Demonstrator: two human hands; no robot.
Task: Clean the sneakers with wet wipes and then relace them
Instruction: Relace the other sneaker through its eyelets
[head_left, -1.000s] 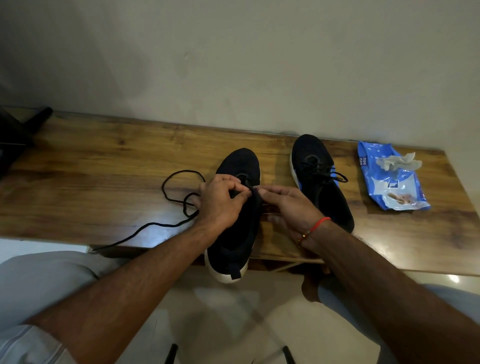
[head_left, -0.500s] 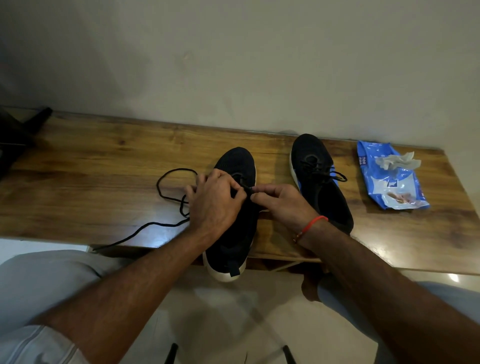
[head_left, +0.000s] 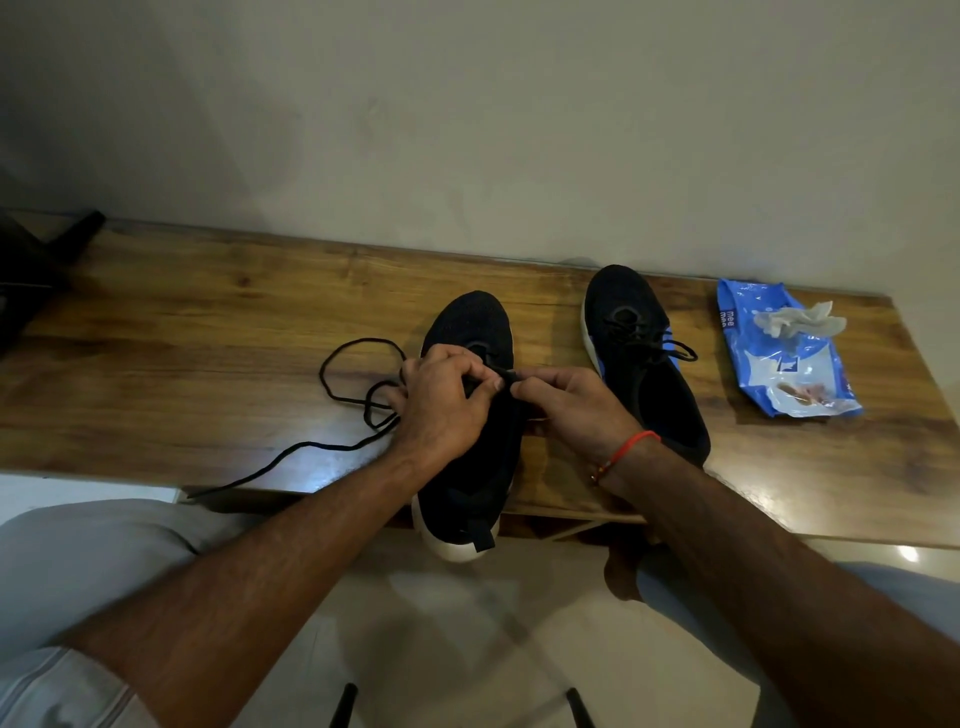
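Both hands, left hand (head_left: 441, 410) and right hand (head_left: 569, 410), are pinching the black lace (head_left: 343, 400) closed-fingered over the near sneaker (head_left: 470, 483); 1 laced sneaker (head_left: 639, 353) and wipes pack (head_left: 779, 353) are lying right of it.

"mee mee" on blue wipes pack (head_left: 779, 353); no other txt legible.
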